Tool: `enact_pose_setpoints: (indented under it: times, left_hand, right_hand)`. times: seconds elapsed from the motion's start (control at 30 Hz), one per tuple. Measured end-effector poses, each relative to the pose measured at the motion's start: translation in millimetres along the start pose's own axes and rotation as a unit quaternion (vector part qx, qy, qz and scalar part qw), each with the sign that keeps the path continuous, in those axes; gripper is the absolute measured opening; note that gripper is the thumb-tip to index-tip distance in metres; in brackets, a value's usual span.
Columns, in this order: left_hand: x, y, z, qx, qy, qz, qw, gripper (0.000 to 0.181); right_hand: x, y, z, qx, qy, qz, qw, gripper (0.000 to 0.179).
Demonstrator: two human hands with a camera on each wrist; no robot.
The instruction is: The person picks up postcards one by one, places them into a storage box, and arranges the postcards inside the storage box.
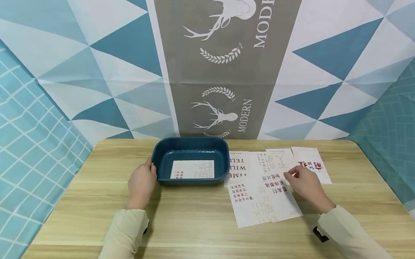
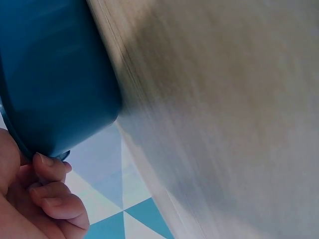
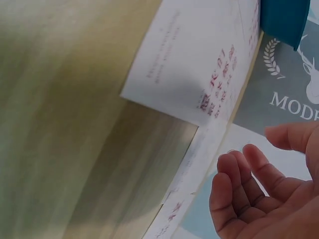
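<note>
A dark blue rectangular plastic basin (image 1: 191, 182) stands at the back of the table, with a white printed card (image 1: 186, 165) lying inside it. At the basin's left end, my left hand (image 1: 141, 184) grips the rim; the left wrist view shows curled fingertips (image 2: 48, 162) against the rim's outer side. Several white cards with red and gold lettering (image 1: 243, 211) lie overlapping to the right of the basin. My right hand (image 1: 307, 184) hovers over the right part of these cards, fingers loosely bent. Nothing shows between its thumb and fingers (image 3: 261, 167) in the right wrist view.
The wooden table (image 1: 186, 235) has its far edge close to a printed fabric backdrop (image 1: 221, 72). Teal patterned fabric (image 1: 24, 150) hangs along the left, and more covers the right. One card (image 1: 308, 152) lies furthest right, near the back edge.
</note>
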State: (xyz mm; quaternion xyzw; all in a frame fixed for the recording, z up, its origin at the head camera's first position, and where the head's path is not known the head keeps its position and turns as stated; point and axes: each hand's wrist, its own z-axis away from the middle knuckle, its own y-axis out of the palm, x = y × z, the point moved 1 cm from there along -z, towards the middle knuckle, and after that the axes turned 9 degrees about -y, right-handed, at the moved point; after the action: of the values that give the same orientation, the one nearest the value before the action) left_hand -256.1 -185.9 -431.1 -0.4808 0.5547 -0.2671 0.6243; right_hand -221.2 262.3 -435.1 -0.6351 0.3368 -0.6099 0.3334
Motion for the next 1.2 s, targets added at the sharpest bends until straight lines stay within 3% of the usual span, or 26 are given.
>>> enact_pose_setpoints:
  times: [0.47, 0.8, 1.2]
  left_hand:
    - [-1.3, -1.0, 0.5, 0.012, -0.008, -0.002, 0.9999, 0.041]
    - [-0.7, -1.4, 1.5, 0.004, -0.005, 0.002, 1.0, 0.04]
    - [0.8, 0.8, 0.4, -0.006, 0.003, 0.006, 1.0, 0.04]
  right_hand:
    - [-6.9, 9.7, 13.6, 0.098, 0.063, 0.013, 0.9931, 0.042]
    - [1.6, 18.5, 13.3, 0.092, 0.054, 0.032, 0.9938, 0.048]
    - [-0.8, 18.3, 13.5, 0.092, 0.053, 0.017, 0.9942, 0.038]
